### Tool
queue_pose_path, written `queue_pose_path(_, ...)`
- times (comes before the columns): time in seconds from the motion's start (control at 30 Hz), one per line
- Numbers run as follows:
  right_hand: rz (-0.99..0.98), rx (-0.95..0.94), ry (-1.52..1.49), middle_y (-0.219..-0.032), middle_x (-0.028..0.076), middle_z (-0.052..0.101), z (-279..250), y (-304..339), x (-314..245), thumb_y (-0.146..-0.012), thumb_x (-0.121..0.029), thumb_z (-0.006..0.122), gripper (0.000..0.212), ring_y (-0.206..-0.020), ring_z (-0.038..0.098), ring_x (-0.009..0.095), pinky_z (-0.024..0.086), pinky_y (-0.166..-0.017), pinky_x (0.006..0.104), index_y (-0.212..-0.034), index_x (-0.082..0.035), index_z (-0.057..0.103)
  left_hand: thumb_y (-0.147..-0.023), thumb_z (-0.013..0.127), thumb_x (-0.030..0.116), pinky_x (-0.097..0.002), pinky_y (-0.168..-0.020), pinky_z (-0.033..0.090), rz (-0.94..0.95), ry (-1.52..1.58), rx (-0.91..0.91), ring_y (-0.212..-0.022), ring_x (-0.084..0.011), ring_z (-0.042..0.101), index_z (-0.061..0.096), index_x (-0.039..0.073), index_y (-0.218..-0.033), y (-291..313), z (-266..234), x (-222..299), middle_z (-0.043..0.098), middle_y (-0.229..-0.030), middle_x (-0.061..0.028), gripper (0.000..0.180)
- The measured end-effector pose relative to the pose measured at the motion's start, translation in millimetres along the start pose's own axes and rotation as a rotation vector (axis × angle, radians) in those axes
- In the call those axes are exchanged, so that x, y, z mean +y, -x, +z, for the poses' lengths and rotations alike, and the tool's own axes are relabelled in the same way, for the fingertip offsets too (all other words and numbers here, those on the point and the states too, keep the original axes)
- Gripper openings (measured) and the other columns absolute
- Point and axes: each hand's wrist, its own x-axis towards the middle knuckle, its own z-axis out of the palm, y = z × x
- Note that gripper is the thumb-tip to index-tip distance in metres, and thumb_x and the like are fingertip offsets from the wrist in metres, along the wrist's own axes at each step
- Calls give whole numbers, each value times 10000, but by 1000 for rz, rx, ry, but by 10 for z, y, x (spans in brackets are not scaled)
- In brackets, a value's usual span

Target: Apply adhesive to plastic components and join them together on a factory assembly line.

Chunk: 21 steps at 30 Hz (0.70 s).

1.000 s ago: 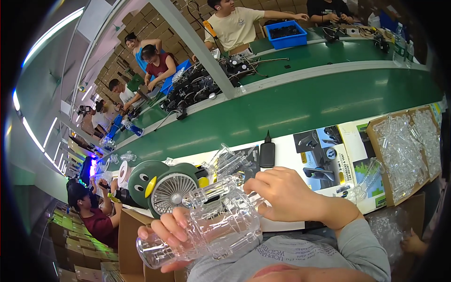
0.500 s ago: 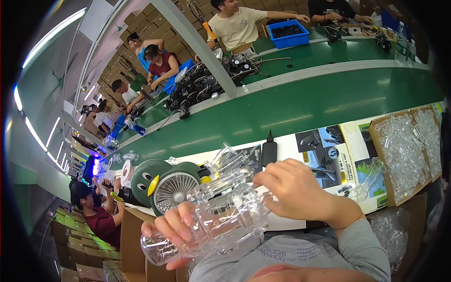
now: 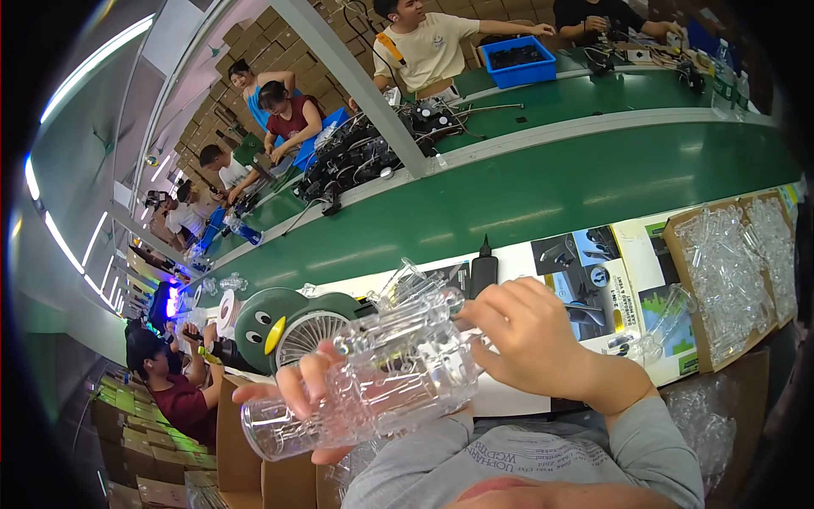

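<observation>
A clear plastic housing, made of joined tubes with a round wide end, is held tilted in front of my chest. My left hand wraps round its wider left part, the fingers showing through the plastic. At its right end my right hand is closed, fingers curled against the edge; whether a small part is pinched there is hidden. Behind the housing stands a green penguin-shaped fan. More clear plastic parts lie just beyond the housing, and a black nozzle bottle stands near my right hand.
On the right, a cardboard box is heaped with clear tubes. Beyond runs a green conveyor belt with a metal post at it. Black assemblies and a blue bin are across it. Co-workers sit at the far side and left.
The clear housing has shifted slightly left and its left end has risen a little. My left hand has moved with it, and my right hand stays at its right end.
</observation>
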Motion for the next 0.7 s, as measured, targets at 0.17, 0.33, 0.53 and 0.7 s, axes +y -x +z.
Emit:
queue_pose_path(0.17, -86, -46, -77, -714, 29, 524, 49, 39, -59, -566, -59, 660, 244, -637, 542, 209, 424, -594, 327, -802, -69, 602, -656, 789, 229, -279, -856, 362, -43, -119, -150, -860, -130, 478, 286, 93, -1368, -2, 61, 289, 471, -933, 9, 882)
queue_pose_path(0.33, -109, -60, -117, -704, 24, 521, 85, 12, -12, -561, -49, 649, 243, -627, 542, 202, 428, -589, 325, -800, -68, 605, -639, 794, 263, -296, -827, 354, -26, -152, -145, -847, -126, 476, 279, 112, -1366, 22, 109, 248, 462, -914, 17, 903)
queue_pose_path(0.53, -76, -77, -115, -704, 23, 521, 20, 9, -37, -548, -37, 629, 265, -643, 537, 201, 420, -603, 325, -809, -78, 608, -671, 755, 263, -318, -822, 348, 25, -203, -90, -843, -143, 469, 287, 86, -1354, 49, 195, 229, 448, -915, 0, 846)
queue_pose_path(0.7, -49, -27, -94, -704, 16, 524, 29, 40, -36, -545, -28, 620, 277, -646, 533, 203, 412, -605, 325, -816, -87, 615, -696, 720, 295, -330, -828, 348, 72, -212, 2, -863, -155, 461, 282, 61, -1353, 94, 271, 142, 441, -937, -23, 823)
